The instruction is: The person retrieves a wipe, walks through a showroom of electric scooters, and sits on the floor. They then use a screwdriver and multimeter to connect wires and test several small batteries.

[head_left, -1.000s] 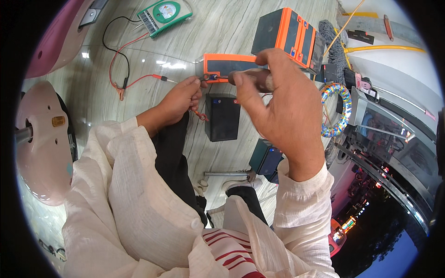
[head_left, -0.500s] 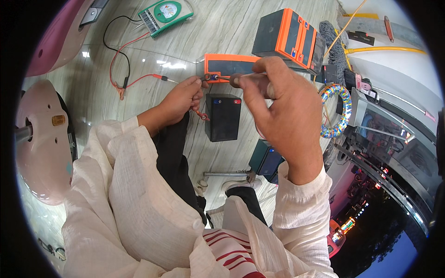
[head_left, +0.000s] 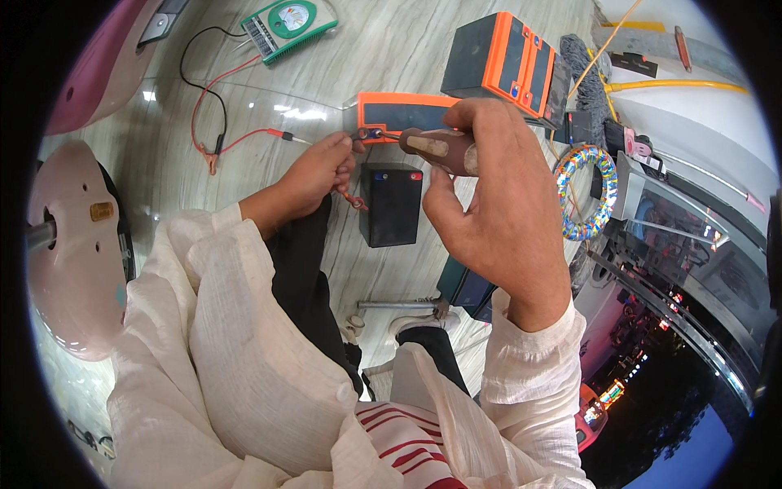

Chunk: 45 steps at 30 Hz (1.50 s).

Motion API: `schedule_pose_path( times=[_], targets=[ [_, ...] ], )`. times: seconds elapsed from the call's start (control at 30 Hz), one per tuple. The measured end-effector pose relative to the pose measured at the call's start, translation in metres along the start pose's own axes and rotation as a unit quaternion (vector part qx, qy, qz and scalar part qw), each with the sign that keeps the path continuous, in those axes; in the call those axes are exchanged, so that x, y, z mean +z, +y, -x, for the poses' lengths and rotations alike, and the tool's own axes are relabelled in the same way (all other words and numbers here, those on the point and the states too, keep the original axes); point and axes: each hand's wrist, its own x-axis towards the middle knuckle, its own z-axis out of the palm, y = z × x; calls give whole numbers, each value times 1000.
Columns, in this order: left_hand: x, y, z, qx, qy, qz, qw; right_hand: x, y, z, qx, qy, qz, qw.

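Note:
My right hand (head_left: 509, 216) holds a screwdriver (head_left: 436, 151) by its brown handle; the fingers curl behind the handle and the thumb stands below it. The shaft's end is at a terminal on the edge of an orange-and-black battery (head_left: 407, 106). Beside that terminal, my left hand (head_left: 322, 167) is closed in a pinch on a dark cable whose ring end lies by the terminal. A red cable end (head_left: 354, 201) with a ring hangs under the left fingers. Just nearer to me stands a small black battery (head_left: 393, 212) with blue and red terminals.
A green-and-white meter (head_left: 289, 20) lies at the far left, its red and black leads (head_left: 220, 122) running toward my left hand. A larger orange-and-black battery (head_left: 501, 61) stands far right. A hammer (head_left: 407, 305) lies near my feet, beside dark boxes (head_left: 468, 285). A colourful wrapped ring (head_left: 607, 191) is right.
My right thumb and fingers have opened somewhat around the screwdriver, so more of its brown handle shows. My left hand and the batteries stay nearly where they were.

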Motion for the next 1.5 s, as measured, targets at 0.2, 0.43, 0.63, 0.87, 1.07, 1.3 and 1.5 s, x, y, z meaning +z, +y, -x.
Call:
schedule_pose_path(
  times=[0.2, 0.43, 0.63, 0.87, 1.07, 1.3, 1.5],
  targets=[
    [-2, 0, 0, -4, -1, 0, 1000, -6, -3, -3, 76, -65, 4, 995],
    [-3, -1, 0, -7, 2, 5, 1000, -8, -14, 2, 193, -87, -33, 977],
    [-2, -1, -2, -3, -5, 2, 1000, -3, 6, 5, 7, -21, 27, 999],
    [-2, -1, -1, -6, 0, -1, 1000, -6, -5, 5, 81, -49, 11, 995],
    [-1, -1, -1, -4, 1, 3, 1000, -6, -7, 6, 99, -57, -17, 993],
    [2, 1, -2, -2, 2, -3, 1000, -4, -2, 12, 83, -55, -68, 993],
    [0, 0, -2, -3, 0, -4, 1000, -7, -12, 7, 184, -74, -54, 979]
  ],
)
